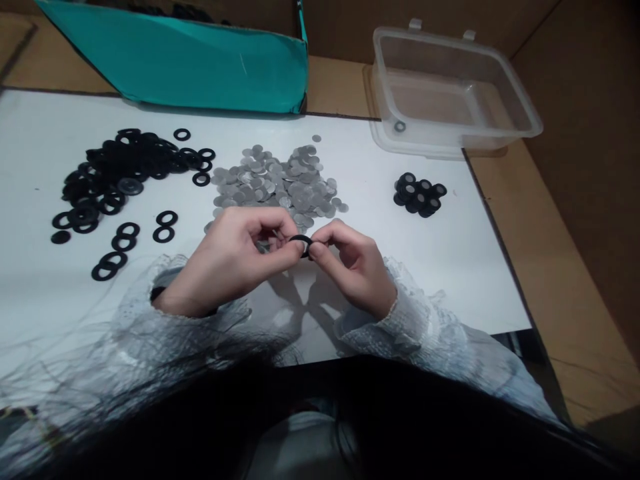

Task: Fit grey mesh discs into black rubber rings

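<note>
Between my two hands, just in front of the heap of silver discs (273,185), is a black ring (301,237). My left hand (235,257) pinches its left side between thumb and fingers. On the right side of the ring, the thumb and forefinger of my right hand (356,267) are closed. Whether a silver disc sits inside the ring is hard to see. A large pile of black rings (125,163) lies to the left, with several loose rings (115,260) nearer my left sleeve. At the right is a small cluster of black rings with grey centres (419,195).
A teal box (200,63) with dark contents stands at the back left. A clear plastic container (450,127) stands at the back right, with one small ring-shaped piece (399,126) by its near left corner. White sheeting (450,280) covers the brown cardboard surface (575,320).
</note>
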`<state>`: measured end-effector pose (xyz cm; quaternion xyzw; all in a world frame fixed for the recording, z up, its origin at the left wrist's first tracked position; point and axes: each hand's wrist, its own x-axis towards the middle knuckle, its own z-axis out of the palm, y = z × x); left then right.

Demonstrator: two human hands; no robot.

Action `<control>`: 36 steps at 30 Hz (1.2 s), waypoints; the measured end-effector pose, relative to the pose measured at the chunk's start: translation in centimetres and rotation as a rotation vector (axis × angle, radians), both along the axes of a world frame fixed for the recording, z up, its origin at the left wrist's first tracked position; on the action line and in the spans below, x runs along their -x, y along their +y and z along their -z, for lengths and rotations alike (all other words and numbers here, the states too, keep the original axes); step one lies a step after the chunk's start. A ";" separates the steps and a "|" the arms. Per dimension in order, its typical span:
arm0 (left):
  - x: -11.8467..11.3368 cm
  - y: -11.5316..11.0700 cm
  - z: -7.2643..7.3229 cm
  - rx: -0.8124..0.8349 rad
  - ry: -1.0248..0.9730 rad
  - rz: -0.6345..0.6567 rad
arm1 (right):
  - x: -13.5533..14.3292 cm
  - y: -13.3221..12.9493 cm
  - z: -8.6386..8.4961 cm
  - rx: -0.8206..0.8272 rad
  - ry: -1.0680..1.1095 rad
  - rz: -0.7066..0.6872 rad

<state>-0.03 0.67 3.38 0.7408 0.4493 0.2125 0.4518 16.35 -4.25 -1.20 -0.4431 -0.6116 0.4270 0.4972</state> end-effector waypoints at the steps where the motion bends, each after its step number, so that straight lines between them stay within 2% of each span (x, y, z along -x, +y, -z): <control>1: -0.1 -0.1 -0.1 0.012 -0.012 -0.032 | 0.0 0.0 -0.1 0.009 0.007 0.016; 4: -0.2 -0.3 -0.2 0.034 -0.022 -0.079 | 0.1 0.0 -0.2 0.031 0.020 0.047; 11: -0.2 -0.1 0.4 -0.012 -0.015 0.017 | 0.2 0.0 0.0 0.096 0.079 0.055; 17: -0.4 -0.3 0.3 0.051 -0.033 -0.122 | 0.6 0.0 0.1 0.160 0.219 0.099; 24: -0.6 -0.6 1.0 0.087 -0.046 -0.158 | 1.0 0.0 0.2 0.058 0.230 0.148; 30: -0.6 -0.9 0.9 -0.026 -0.065 -0.187 | 0.6 0.2 -0.1 0.171 0.321 0.118; 36: -0.7 -0.9 0.7 -0.017 -0.105 -0.162 | 0.6 0.3 0.2 0.254 0.385 0.114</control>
